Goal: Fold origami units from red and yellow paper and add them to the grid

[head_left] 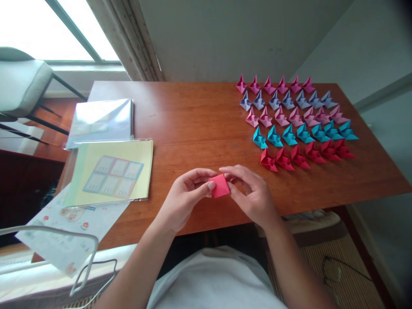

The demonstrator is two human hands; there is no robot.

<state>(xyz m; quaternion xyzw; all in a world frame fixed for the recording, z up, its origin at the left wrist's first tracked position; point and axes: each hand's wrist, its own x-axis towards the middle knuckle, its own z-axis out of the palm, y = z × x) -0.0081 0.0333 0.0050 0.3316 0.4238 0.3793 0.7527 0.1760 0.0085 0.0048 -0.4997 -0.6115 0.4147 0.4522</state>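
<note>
A small folded square of pinkish-red paper (220,186) is held between my two hands, above the front edge of the wooden table. My left hand (188,193) pinches its left corner, with the thumb lying on the top face. On the other side my right hand (249,193) grips the right corner between thumb and fingers. A diagonal crease shows across the paper. To the right stand rows of folded paper figures with pointed tips; the row of red figures (300,157) is nearest my right hand, and behind it comes a row of turquoise figures (304,133).
Farther back are rows of pink figures (295,116), lavender figures (288,100) and magenta figures (269,85). At left lie a yellow paper pack (135,156), a white pack (99,113) and a printed sheet (96,223). A white cable (95,249) hangs at the lower left.
</note>
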